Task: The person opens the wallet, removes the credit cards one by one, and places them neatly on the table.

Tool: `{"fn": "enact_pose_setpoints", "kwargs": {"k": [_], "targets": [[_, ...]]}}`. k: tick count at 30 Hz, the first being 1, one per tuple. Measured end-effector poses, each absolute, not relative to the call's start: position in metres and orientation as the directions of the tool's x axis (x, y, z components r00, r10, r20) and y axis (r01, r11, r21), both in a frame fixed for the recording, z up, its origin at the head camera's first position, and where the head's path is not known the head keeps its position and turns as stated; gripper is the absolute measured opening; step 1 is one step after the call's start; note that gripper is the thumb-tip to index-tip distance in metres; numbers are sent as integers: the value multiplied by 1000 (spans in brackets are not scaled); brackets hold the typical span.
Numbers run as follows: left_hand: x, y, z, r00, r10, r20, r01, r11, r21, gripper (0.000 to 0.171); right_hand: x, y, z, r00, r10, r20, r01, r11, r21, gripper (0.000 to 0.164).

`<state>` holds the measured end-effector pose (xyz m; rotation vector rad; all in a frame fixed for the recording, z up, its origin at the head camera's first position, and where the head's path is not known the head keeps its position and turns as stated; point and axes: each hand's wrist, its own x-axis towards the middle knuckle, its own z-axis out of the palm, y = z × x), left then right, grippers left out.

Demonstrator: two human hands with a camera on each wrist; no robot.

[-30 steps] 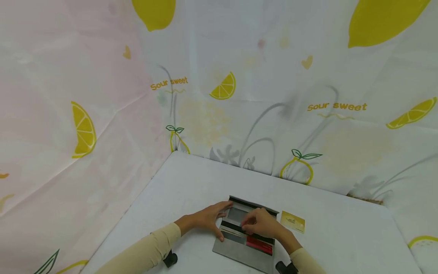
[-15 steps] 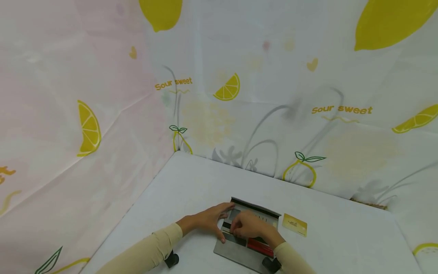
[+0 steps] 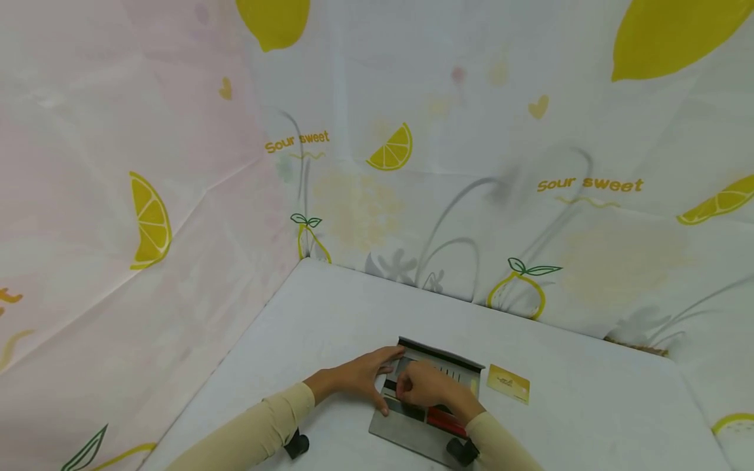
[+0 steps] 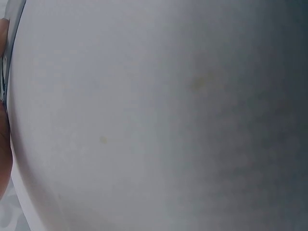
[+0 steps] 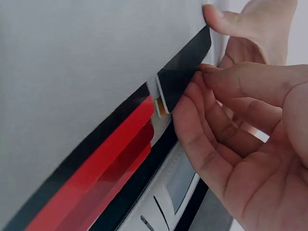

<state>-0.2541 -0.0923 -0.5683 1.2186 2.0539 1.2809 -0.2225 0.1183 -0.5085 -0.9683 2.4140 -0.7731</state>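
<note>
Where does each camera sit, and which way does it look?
Head: worn on the head, looking forward and down at the open wallet; the left hand, right hand and sleeves show.
Left wrist: worn there, facing a blurred pale surface; only slivers of fingers show, at the left edge.
Right wrist: worn there, facing the wallet's red piece; the right hand looms large, with part of the left hand beyond.
Shared: head and right wrist both show the wallet.

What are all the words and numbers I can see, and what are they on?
"Sour sweet": patterned wall, left of the middle.
"Sour sweet": same wall, farther right.
Orange lettering at the picture's left edge: cut off, unreadable.
Gold card: print too small to read.
No readable numbers.
</note>
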Motion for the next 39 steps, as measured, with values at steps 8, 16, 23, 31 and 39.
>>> {"fn": "enact_pose_setpoints", "kwargs": {"k": [8, 16, 23, 31, 39], "targets": [[-255, -92, -569, -530, 845, 70, 434, 200, 878, 119, -226, 113, -506, -659, -727, -195, -500, 617, -609, 15], [-255, -91, -571, -532, 844, 70, 442, 206, 873, 120, -231, 114, -502, -640, -708, -299, -364, 622, -693, 15], [-254, -92, -567, -534, 844, 57, 431, 214, 877, 119, -233, 113, -502, -631, -688, -357, -296, 640, -709, 18], [-254, -93, -564, -537, 842, 52, 447, 232, 864, 120, -237, 113, -504, -595, -709, -378, -254, 612, -749, 19], [-252, -92, -565, -539, 841, 54, 425, 216, 879, 119, -240, 115, -502, -572, -691, -441, -179, 630, -755, 20]]}}
